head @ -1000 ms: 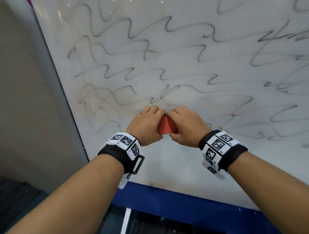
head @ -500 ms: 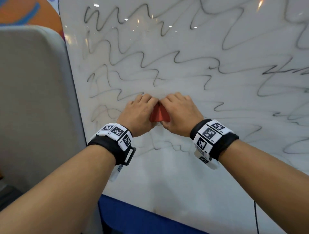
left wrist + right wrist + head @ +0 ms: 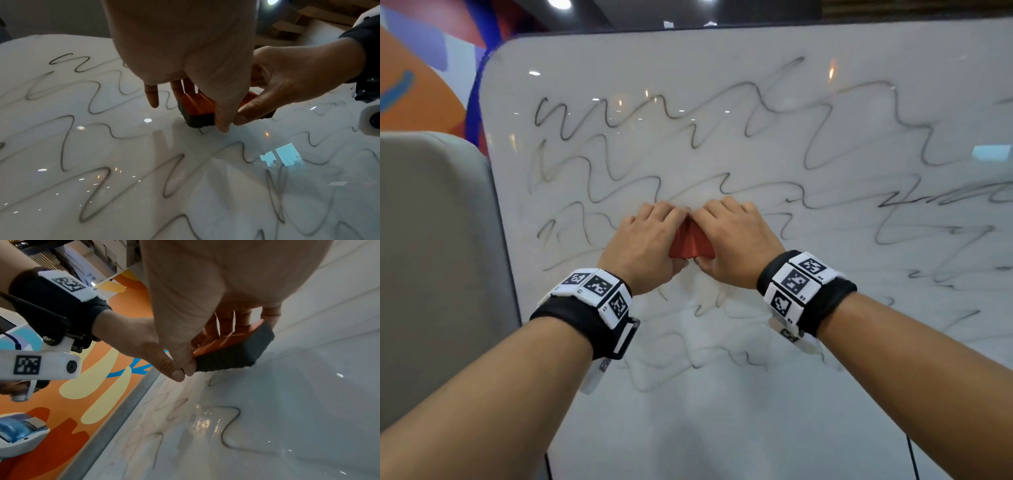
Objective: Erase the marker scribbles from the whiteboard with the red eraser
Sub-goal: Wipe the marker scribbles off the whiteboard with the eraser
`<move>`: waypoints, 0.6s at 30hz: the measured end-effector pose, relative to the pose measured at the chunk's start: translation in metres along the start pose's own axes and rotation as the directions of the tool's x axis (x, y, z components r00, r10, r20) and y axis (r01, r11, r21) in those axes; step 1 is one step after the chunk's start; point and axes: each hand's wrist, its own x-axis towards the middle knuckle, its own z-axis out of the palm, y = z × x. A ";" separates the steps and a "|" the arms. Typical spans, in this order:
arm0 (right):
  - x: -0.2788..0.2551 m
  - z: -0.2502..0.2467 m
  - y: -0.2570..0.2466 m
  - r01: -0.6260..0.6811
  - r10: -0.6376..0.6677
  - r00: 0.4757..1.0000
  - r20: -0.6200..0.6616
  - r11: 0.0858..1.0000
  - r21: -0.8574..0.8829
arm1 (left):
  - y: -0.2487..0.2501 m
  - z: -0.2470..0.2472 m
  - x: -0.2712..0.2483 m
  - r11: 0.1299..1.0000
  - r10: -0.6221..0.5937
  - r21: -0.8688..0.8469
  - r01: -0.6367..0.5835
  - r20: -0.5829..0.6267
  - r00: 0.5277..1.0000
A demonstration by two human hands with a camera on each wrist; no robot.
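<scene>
A red eraser (image 3: 690, 244) with a dark felt pad (image 3: 232, 352) is pressed flat on the whiteboard (image 3: 825, 394). My left hand (image 3: 645, 248) grips its left side and my right hand (image 3: 732, 241) grips its right side, thumbs meeting at its lower edge. In the left wrist view the eraser (image 3: 197, 108) shows between the fingers of both hands. Black marker scribbles (image 3: 774, 113) cover the board above and to both sides. Below the hands only faint, smeared scribbles (image 3: 709, 353) show.
A grey padded panel (image 3: 438, 267) stands just left of the board's rounded edge. Behind it is an orange and blue patterned wall (image 3: 417, 68). A thin black cable (image 3: 912, 459) hangs at the lower right of the board.
Both hands have slid the eraser upward on the board, from the lower rows of scribbles to the middle rows. The lines they passed over are now fainter.
</scene>
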 end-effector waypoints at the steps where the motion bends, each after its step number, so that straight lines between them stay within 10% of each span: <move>1: 0.005 -0.002 0.000 -0.008 0.008 1.000 -0.003 1.000 -0.003 | -0.005 -0.003 0.004 1.000 0.012 0.000 -0.012 -0.004 1.000; 18: 0.088 -0.025 -0.018 -0.018 0.002 0.990 -0.144 0.994 -0.111 | -0.086 -0.040 0.047 0.990 0.106 -0.067 -0.123 -0.216 0.971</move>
